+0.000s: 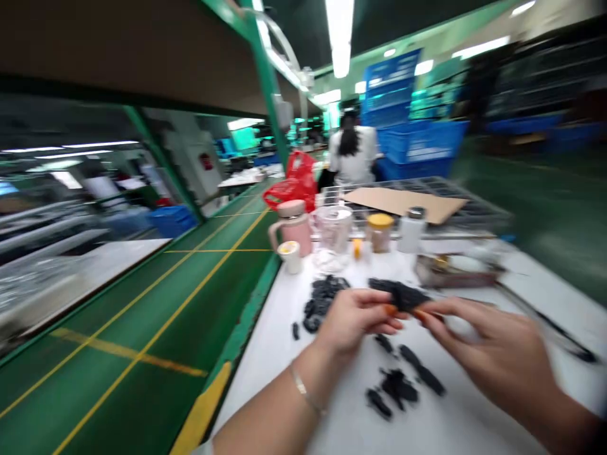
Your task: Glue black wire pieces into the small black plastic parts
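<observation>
Small black pieces lie on the white tabletop (341,423): a heap (325,300) left of centre, another pile (393,291) just behind my hands, and several loose ones (398,387) nearer me. My left hand (355,316), a bracelet on its wrist, has thumb and fingers pinched together above the table. Close to its right, my right hand (478,335) is pinched too, its fingertips almost meeting the left ones. Whatever sits between the fingertips is too small and blurred to make out against the dark pile.
A pink mug (296,230), white cup (290,256), clear jug (334,227), yellow-lidded jar (379,232) and white bottle (412,230) stand behind. A tool tray (459,275) is at right. The green conveyor (156,316) runs along the left. A person (353,148) sits ahead near blue crates (422,148).
</observation>
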`<move>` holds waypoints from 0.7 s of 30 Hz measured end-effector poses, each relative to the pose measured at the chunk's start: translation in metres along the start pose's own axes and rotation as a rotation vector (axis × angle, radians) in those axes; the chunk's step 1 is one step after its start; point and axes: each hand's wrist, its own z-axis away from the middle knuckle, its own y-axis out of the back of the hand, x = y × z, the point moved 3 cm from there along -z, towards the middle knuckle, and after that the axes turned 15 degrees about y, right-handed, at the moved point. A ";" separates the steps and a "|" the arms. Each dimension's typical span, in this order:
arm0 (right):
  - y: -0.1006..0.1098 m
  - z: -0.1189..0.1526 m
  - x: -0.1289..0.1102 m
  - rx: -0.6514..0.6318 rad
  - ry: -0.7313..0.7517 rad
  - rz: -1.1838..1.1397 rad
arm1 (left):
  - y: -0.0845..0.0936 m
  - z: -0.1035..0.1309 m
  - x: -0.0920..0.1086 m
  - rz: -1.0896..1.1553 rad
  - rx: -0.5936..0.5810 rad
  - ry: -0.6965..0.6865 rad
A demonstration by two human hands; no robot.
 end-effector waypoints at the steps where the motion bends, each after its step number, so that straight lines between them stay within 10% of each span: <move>1: 0.006 0.000 -0.001 0.012 -0.030 -0.037 | 0.001 0.000 0.002 -0.021 0.004 0.009; 21: 0.003 -0.003 -0.002 0.064 -0.070 -0.201 | -0.001 0.006 0.004 -0.124 -0.033 0.059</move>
